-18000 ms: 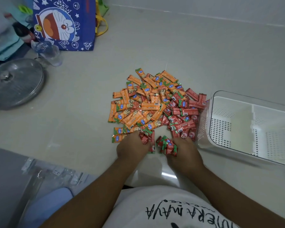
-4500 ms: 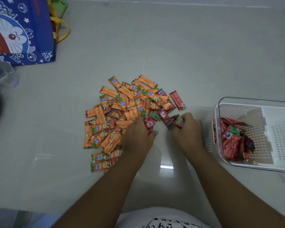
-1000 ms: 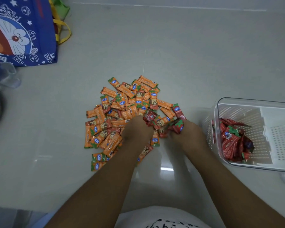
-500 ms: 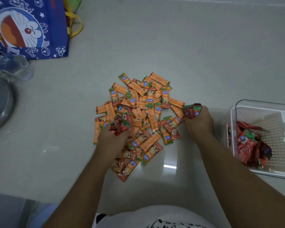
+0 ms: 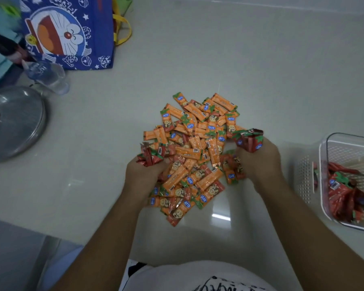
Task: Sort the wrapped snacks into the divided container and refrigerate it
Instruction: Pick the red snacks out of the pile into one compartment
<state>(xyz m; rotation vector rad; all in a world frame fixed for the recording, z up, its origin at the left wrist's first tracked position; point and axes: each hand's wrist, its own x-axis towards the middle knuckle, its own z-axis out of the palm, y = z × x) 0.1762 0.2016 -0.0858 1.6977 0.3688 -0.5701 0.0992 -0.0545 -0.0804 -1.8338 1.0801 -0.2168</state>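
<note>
Gripping red snacks [image 5: 248,140]; divided container [image 5: 345,153] cropped.

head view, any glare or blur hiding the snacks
Head view: a small glare patch on the glossy surface below the snack pile; wrapper print is readable; the bottle and pot lid at the left edge look soft; the container is cut off at right.

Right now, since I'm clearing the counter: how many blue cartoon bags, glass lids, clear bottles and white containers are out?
Blue cartoon bag: 1
Glass lid: 1
Clear bottle: 1
White divided container: 1
Total: 4
</note>
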